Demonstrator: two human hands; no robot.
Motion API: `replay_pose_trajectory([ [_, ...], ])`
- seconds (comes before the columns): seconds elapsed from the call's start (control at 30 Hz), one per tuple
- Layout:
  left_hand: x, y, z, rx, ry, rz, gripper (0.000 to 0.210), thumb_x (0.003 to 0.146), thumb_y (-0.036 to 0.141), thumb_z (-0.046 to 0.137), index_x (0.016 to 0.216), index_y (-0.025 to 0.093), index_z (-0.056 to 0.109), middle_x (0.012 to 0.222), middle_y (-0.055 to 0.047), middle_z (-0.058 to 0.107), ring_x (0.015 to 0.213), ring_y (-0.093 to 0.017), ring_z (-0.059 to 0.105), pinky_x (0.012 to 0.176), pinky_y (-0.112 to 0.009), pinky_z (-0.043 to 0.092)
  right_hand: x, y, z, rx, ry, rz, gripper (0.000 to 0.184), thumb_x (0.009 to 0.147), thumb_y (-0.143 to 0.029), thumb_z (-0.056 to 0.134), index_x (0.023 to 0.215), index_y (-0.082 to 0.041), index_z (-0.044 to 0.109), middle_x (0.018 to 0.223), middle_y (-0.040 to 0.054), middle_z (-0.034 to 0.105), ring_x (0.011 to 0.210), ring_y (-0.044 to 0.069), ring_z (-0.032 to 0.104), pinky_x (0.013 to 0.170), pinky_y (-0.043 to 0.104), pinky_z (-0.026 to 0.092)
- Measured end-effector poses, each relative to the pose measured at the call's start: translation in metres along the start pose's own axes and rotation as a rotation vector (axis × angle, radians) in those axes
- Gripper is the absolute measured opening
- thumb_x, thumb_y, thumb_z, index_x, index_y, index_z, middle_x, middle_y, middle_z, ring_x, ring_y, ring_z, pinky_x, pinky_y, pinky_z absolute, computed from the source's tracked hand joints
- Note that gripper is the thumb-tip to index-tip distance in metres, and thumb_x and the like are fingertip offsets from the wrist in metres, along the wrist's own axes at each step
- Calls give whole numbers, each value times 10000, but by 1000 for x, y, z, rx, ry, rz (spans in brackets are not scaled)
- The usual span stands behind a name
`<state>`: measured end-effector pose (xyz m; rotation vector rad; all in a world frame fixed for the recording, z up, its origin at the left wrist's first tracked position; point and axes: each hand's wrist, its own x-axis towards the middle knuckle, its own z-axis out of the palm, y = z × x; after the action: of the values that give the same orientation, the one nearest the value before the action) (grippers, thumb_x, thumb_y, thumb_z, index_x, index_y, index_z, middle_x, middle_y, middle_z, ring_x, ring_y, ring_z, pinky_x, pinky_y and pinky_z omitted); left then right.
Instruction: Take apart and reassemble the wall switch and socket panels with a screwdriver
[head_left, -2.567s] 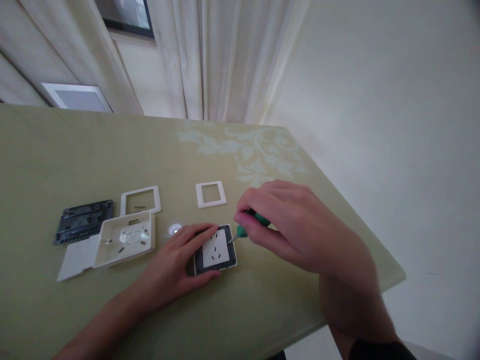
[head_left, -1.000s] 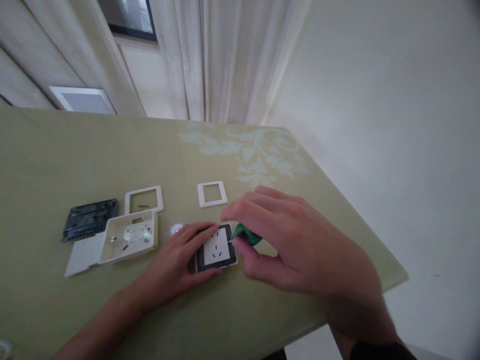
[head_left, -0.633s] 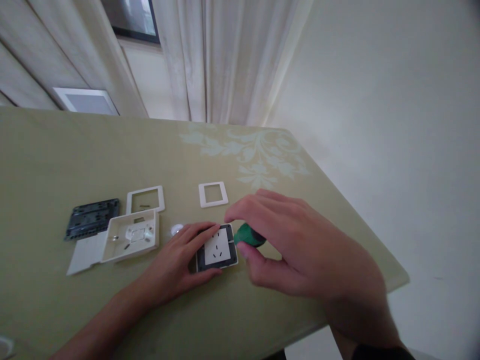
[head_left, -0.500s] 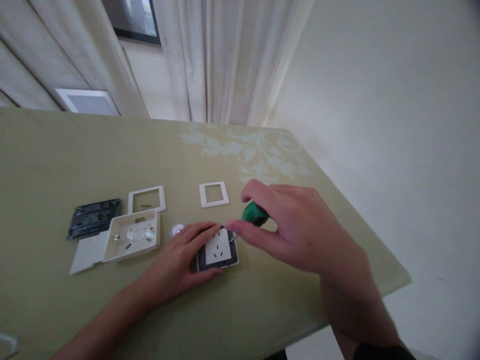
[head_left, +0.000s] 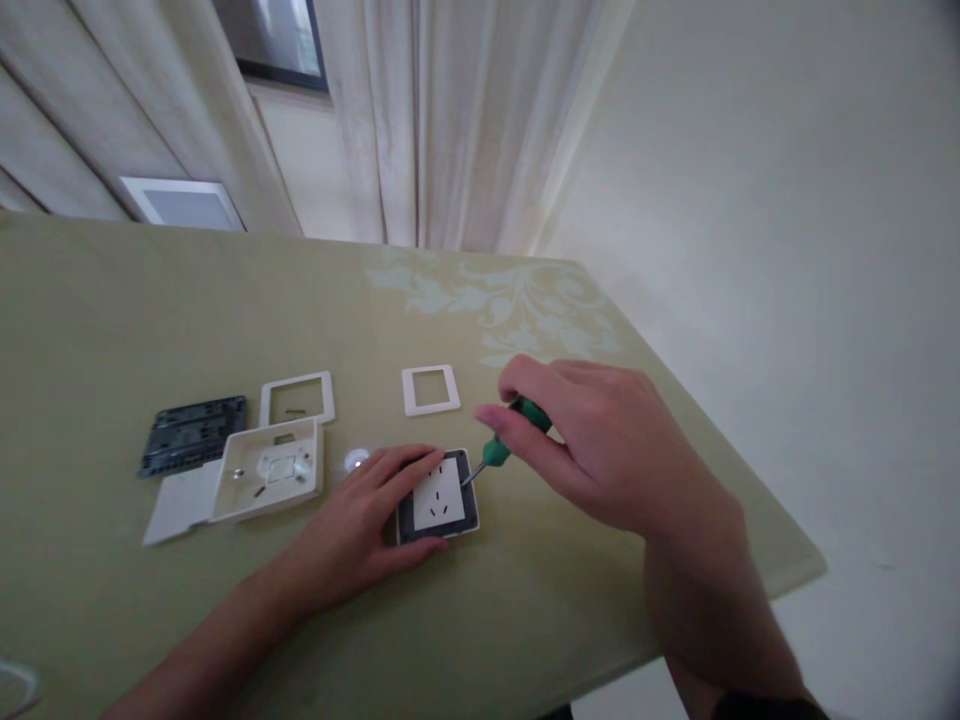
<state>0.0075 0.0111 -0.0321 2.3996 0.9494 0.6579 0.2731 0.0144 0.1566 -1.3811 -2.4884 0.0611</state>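
A wall socket (head_left: 438, 498) with a white face and a dark surround lies on the table. My left hand (head_left: 375, 510) grips it from the left, fingers along the far edge and thumb along the near edge. Closed around a green-handled screwdriver (head_left: 496, 452) is my right hand (head_left: 600, 440), to the right of the socket. The screwdriver's metal shaft slants down to the left, its tip at the right side of the white face. My right palm hides part of the handle.
Behind the socket lies a small white frame (head_left: 454, 392). To the left are a larger white frame (head_left: 330, 397), a white back box (head_left: 315, 480), a dark panel (head_left: 191, 437) and a flat white plate (head_left: 176, 505). A small clear round item (head_left: 355, 459) sits near my left hand.
My right hand has shifted slightly to the right, and more of the screwdriver's handle and shaft now shows. My left hand stays on the socket.
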Motion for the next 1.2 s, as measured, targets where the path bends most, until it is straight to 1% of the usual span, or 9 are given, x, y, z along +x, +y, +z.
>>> replay_pose_trajectory([
  [0.13, 1, 0, 0, -9, -12, -17, 816, 959, 479, 781, 1663, 345, 392, 1600, -110, 547, 1410, -350, 579, 1162, -529, 536, 0, -1, -2, 95, -27, -198, 246, 1071, -231, 431, 1175, -160, 642, 1053, 92, 711, 966, 232, 609, 881, 359, 440],
  [0.23, 1, 0, 0, -10, -14, -15, 807, 968, 480, 773, 1663, 338, 388, 1602, -116, 543, 1414, -349, 574, 1165, -536, 533, -1, 0, -2, 120, -6, -255, 287, 1008, -195, 465, 1236, -141, 631, 1077, 102, 716, 977, 234, 608, 884, 358, 444],
  [0.4, 0, 0, 1, 5, 3, -6, 810, 963, 477, 774, 1664, 339, 391, 1608, -119, 543, 1420, -361, 575, 1159, -544, 536, 2, 1, 3, -72, 74, -81, 299, 1098, -434, 501, 1059, -185, 662, 788, 34, 688, 708, 196, 582, 685, 332, 341],
  [0.47, 0, 1, 1, 5, -7, -7, 804, 966, 472, 772, 1660, 332, 393, 1603, -121, 547, 1409, -356, 583, 1154, -541, 541, 1, -1, 3, -60, 64, -105, 274, 1107, -376, 474, 1039, -189, 662, 796, 32, 692, 703, 186, 581, 684, 329, 338],
  [0.6, 1, 2, 0, -6, 8, 11, 790, 964, 472, 778, 1646, 321, 410, 1586, -129, 560, 1396, -355, 590, 1148, -537, 545, -2, -2, 0, 113, -8, -272, 219, 1008, -242, 522, 1164, -160, 651, 1002, 74, 734, 903, 214, 640, 801, 334, 420],
  [0.8, 3, 1, 0, 19, -4, 2, 805, 970, 480, 767, 1664, 328, 388, 1591, -126, 556, 1404, -356, 584, 1144, -533, 549, 2, 1, 4, -72, 95, -71, 292, 1091, -405, 503, 970, -190, 658, 750, 23, 662, 685, 186, 571, 686, 334, 343],
  [0.97, 2, 1, 0, 5, 11, 16, 778, 974, 468, 764, 1648, 326, 403, 1597, -122, 550, 1413, -354, 576, 1151, -533, 545, 1, -5, 2, 141, 3, -298, 231, 992, -227, 500, 1133, -148, 663, 1007, 86, 708, 931, 222, 625, 821, 346, 439],
  [1.13, 1, 1, 0, 10, 2, 3, 810, 971, 478, 765, 1668, 335, 379, 1605, -122, 543, 1414, -358, 575, 1149, -539, 547, 1, -2, 4, -40, 95, -81, 252, 1066, -387, 526, 1000, -182, 656, 778, 24, 669, 702, 185, 561, 678, 334, 354],
  [1.2, 1, 1, 0, 6, -8, -5, 808, 972, 476, 765, 1668, 335, 378, 1607, -120, 540, 1411, -353, 577, 1148, -536, 548, 1, -2, 4, -36, 87, -95, 236, 1071, -329, 491, 1006, -181, 664, 823, 37, 682, 745, 191, 579, 702, 338, 370],
])
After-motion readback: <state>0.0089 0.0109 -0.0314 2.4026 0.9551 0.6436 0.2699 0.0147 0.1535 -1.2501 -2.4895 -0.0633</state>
